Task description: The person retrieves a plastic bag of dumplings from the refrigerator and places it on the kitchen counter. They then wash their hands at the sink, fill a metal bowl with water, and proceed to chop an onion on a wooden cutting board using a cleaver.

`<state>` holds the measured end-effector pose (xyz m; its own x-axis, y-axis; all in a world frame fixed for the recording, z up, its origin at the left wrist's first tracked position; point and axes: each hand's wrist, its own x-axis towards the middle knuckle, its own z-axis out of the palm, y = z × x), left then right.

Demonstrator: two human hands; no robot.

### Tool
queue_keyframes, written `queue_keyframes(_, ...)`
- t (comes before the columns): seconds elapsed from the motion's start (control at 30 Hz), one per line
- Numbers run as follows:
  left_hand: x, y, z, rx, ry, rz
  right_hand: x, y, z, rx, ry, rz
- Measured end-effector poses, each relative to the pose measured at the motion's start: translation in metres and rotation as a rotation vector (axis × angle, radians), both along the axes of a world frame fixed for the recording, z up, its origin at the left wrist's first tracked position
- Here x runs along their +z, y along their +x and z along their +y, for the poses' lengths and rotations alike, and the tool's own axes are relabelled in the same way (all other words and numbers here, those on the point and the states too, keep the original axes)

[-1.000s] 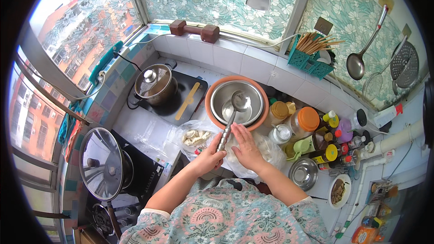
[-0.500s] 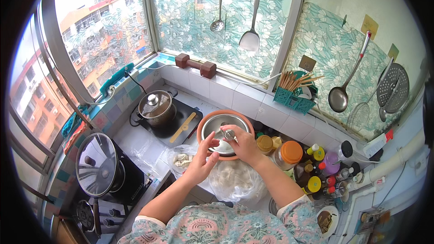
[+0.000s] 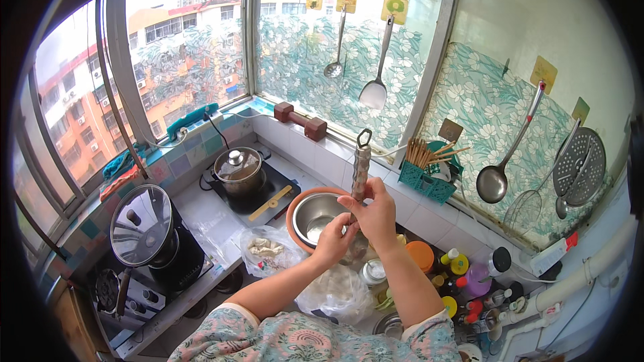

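I see both hands raised over the counter, sharing one grip on a metal utensil. The right hand is closed around the utensil's handle, which stands upright with its hanging loop at the top. The left hand is closed on the lower part, just below the right one; the working end is hidden behind the hands and I cannot tell what it is.

Directly beyond and below the grip sits a steel bowl nested in an orange basin; its contents are hard to make out. Left of the grip, a clear plastic bag holds pale dough pieces. Farther left, a lidded pot stands on a black cooktop, with a wooden spatula beside it.

Right of the grip, jars and bottles crowd the counter closely; open room lies only above the bowl. A teal basket of chopsticks stands beyond the grip at the window ledge. Below the grip, another plastic bag is partly covered by the forearms.
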<state>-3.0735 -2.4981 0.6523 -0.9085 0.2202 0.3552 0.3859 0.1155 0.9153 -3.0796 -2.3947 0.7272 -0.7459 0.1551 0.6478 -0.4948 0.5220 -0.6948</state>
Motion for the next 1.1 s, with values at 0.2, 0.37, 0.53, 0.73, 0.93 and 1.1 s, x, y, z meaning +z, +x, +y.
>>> queue_keyframes(0.2,-0.025,-0.01,0.018,-0.059,0.311,-0.023,0.011,-0.015,0.018,-0.014,-0.01,-0.17)
queue_keyframes(0.37,-0.007,-0.042,0.004,-0.003,0.447,0.04,0.008,-0.056,0.007,0.327,-0.202,-0.199)
queue_keyframes(0.53,0.012,-0.13,-0.023,0.042,0.55,0.128,0.016,-0.098,-0.015,0.456,0.041,-0.177)
queue_keyframes(0.73,0.09,-0.259,-0.074,0.094,0.501,0.132,0.038,-0.166,-0.063,0.437,0.125,-0.142)
queue_keyframes(0.93,0.148,-0.403,-0.101,0.22,0.337,0.161,0.059,-0.242,-0.082,0.249,0.33,-0.146)
queue_keyframes(1.1,0.166,-0.476,-0.097,0.266,0.307,0.233,0.06,-0.284,-0.104,0.015,0.857,-0.157)
